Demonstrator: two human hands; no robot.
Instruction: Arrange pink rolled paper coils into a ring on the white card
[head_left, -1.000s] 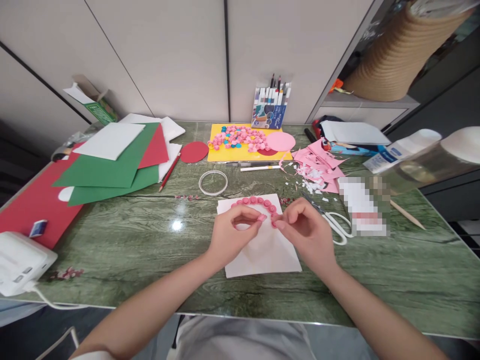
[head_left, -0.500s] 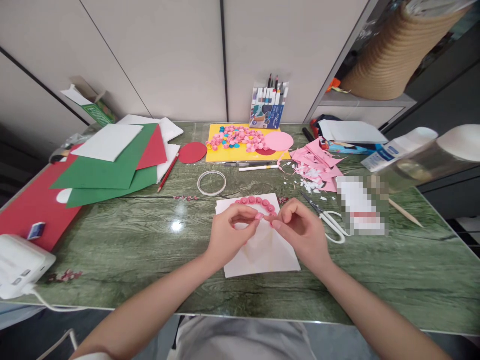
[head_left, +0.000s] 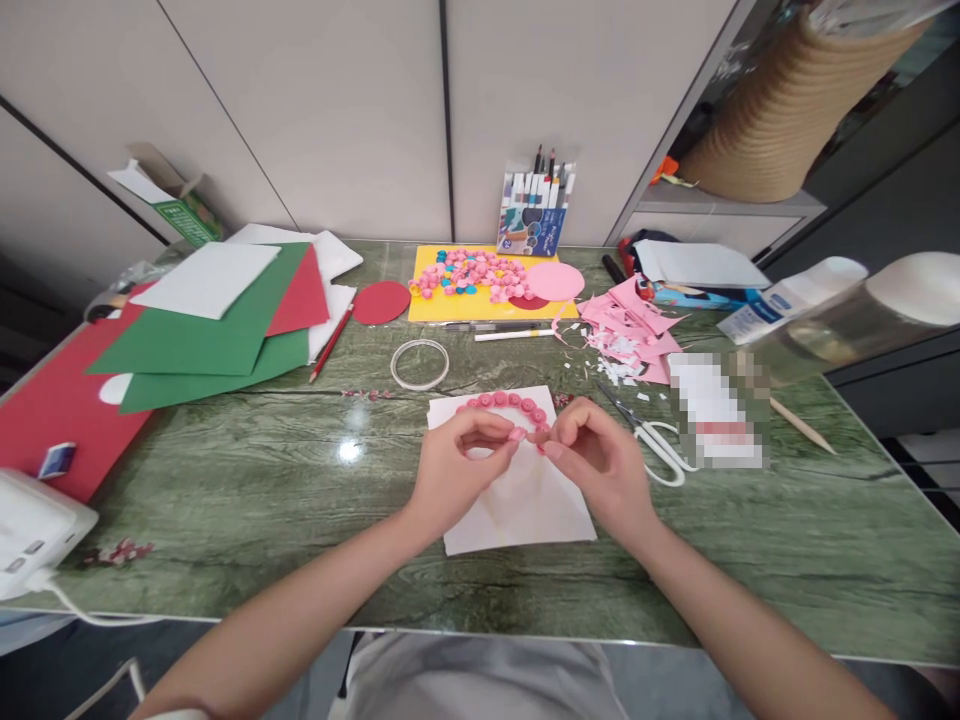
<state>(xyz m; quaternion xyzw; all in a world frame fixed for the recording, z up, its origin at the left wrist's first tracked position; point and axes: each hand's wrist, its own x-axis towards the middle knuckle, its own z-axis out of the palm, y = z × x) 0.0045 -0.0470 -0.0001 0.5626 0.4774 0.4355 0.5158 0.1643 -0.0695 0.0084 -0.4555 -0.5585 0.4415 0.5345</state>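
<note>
My left hand pinches a small pink paper piece between thumb and fingertips. Close beside it, the thumb and fingers of my right hand are pinched together; what sits between them is too small to make out. Both hands are over a white sheet of paper. On that sheet, an arc of pink rolled paper flowers curves behind my fingers, and my hands hide its lower part.
Scissors lie right of the sheet, by pink and white paper scraps. Behind are a tape roll, a marker and a yellow sheet bearing many paper rolls. Coloured paper is stacked left; a bottle stands right.
The whole view has shifted slightly, with things appearing a little further left. Both hands keep nearly the same pinch over the sheet.
</note>
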